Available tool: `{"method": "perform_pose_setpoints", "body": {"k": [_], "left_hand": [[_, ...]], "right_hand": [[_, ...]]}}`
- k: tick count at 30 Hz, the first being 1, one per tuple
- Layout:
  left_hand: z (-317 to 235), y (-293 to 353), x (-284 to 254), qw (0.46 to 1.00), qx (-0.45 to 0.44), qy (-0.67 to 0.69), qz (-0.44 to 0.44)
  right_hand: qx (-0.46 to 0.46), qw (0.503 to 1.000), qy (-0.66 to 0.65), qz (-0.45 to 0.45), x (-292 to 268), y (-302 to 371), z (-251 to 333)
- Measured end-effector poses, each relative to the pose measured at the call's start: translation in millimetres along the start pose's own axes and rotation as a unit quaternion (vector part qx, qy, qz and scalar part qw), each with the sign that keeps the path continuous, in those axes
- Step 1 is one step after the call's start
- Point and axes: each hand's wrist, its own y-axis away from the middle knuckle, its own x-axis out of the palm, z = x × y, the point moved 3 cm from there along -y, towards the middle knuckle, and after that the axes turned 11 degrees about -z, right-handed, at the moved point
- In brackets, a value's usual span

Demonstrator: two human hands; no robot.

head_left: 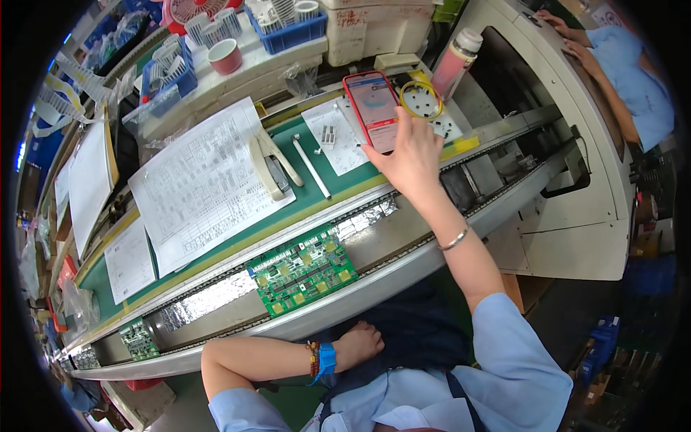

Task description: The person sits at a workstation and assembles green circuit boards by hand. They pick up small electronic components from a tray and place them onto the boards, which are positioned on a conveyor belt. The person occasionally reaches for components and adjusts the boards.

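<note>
My right hand (412, 155) reaches over the bench to a phone (373, 108) in a red case, its screen lit. The index finger is stretched along the phone's right edge, and the thumb spreads out by its lower left corner. The phone lies among a white sheet (335, 155) with small grey parts and a yellow cable coil (420, 99). My left hand (360, 344) rests curled in a fist against my lap, apart from the bench. Between me and the bench, a green circuit board (302, 272) sits on the conveyor rails.
A second board (139, 340) is farther left on the conveyor. Printed drawings (205, 187), a stapler (270, 165) and a white pen-like stick (312, 168) lie on the green mat. A pink bottle (458, 63) stands behind the coil. Beyond the pale machine (568, 230), another person's arms (604, 83) show.
</note>
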Motion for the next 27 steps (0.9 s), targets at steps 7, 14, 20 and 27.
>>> {"method": "perform_pose_setpoints", "body": {"k": [7,14,20,27], "left_hand": [[6,-2,-11,0.997,0.032,-0.061,0.023],[12,-10,-20,0.996,0.039,-0.058,0.057],[12,-12,-27,0.995,0.03,-0.079,0.059],[16,-19,-16,0.995,0.026,-0.062,0.077]], "right_hand": [[0.067,0.997,-0.021,0.035,-2,-16,-7],[0.155,0.939,-0.306,0.035,-63,-33,-77],[0.151,0.974,-0.058,-0.159,-151,-117,-242],[0.249,0.962,0.082,-0.07,-169,-194,-361]]}}
